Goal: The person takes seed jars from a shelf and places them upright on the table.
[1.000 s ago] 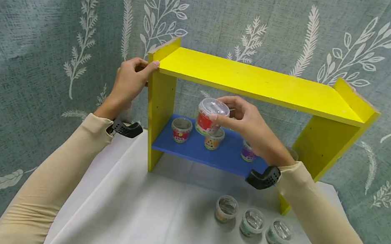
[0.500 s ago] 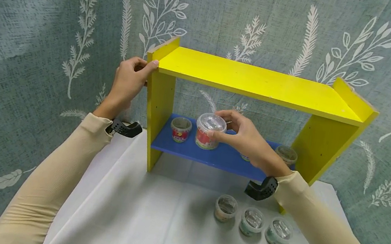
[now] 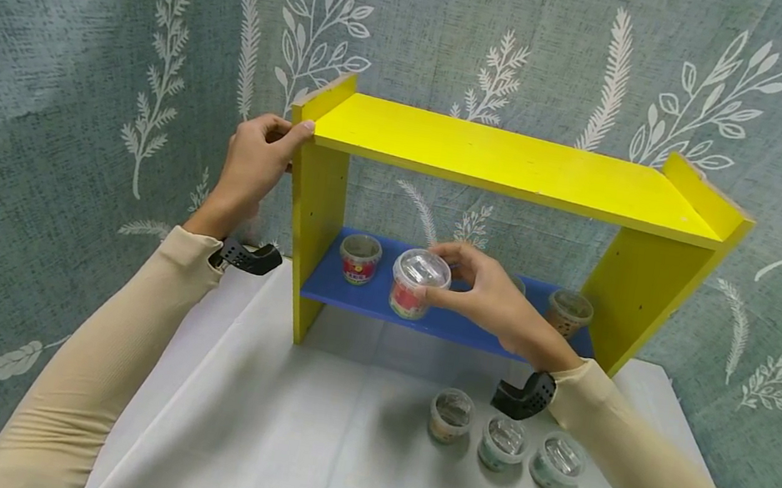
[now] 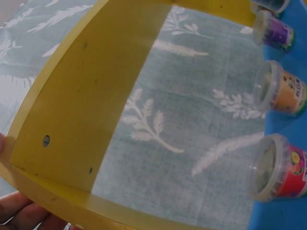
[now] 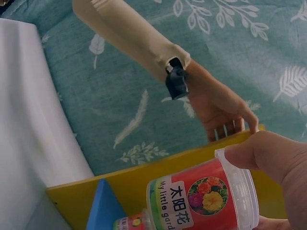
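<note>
My right hand (image 3: pixel 486 292) holds a clear plastic tub with a red flower-picture label (image 3: pixel 408 295) by the rim, thumb in front. It appears upright at the front of the blue shelf board (image 3: pixel 323 289); whether it touches the board I cannot tell. My left hand (image 3: pixel 255 160) grips the upper left corner of the yellow shelf unit (image 3: pixel 517 162), thumb over the front edge. A smaller red-labelled tub (image 3: pixel 359 263) stands to the left on the board. The left wrist view also shows an orange-labelled tub (image 4: pixel 289 93) and a purple-labelled tub (image 4: pixel 279 34).
At the board's right end stands another tub (image 3: pixel 569 313). Three small tubs, among them a lidded one (image 3: pixel 558 463), sit in a row on the white table (image 3: pixel 255 443) in front of the unit. Patterned green cloth (image 3: pixel 78 104) hangs behind.
My right hand has come down with the red-labelled tub, from above the blue board to its front edge. My left hand keeps its grip on the shelf corner.
</note>
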Demonstrator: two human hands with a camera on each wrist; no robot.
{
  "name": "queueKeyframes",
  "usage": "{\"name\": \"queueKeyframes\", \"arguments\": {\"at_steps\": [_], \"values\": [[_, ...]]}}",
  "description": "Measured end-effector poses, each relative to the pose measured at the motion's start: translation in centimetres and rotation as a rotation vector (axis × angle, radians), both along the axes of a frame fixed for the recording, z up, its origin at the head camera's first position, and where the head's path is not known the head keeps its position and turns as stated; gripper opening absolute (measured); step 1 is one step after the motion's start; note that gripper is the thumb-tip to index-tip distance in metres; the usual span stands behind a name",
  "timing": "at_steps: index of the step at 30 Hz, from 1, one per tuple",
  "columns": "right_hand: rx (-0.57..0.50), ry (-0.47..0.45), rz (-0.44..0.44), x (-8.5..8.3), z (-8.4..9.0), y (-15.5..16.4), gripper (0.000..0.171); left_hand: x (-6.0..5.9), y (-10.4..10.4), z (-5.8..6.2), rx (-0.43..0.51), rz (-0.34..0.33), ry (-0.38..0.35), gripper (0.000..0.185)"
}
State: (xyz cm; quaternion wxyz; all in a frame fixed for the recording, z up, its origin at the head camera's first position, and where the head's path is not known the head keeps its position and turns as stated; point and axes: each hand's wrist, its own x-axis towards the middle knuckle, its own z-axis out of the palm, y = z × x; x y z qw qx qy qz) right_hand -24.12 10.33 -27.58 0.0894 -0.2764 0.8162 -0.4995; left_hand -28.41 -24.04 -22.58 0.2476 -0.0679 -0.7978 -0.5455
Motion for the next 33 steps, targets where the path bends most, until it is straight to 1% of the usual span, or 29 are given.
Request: {"name": "queueKeyframes", "arguments": {"at_steps": [13, 22, 33], "values": [[0.018, -0.025, -0.002, 0.5, -1.9, 0.8, 0.061, -0.1, -0.1, -0.1, 0.006, 0.001, -0.011, 0.056], [0.001, -0.07, -0.005, 0.7, -3.1, 1.1, 0.062, 0.0, -0.1, -0.1, 0.002, -0.001, -0.006, 0.057], [0.018, -0.075, -0.021, 1.0, -4.6, 1.0, 0.06, 0.0, -0.1, -0.1, -0.004, 0.005, -0.004, 0.057]]}}
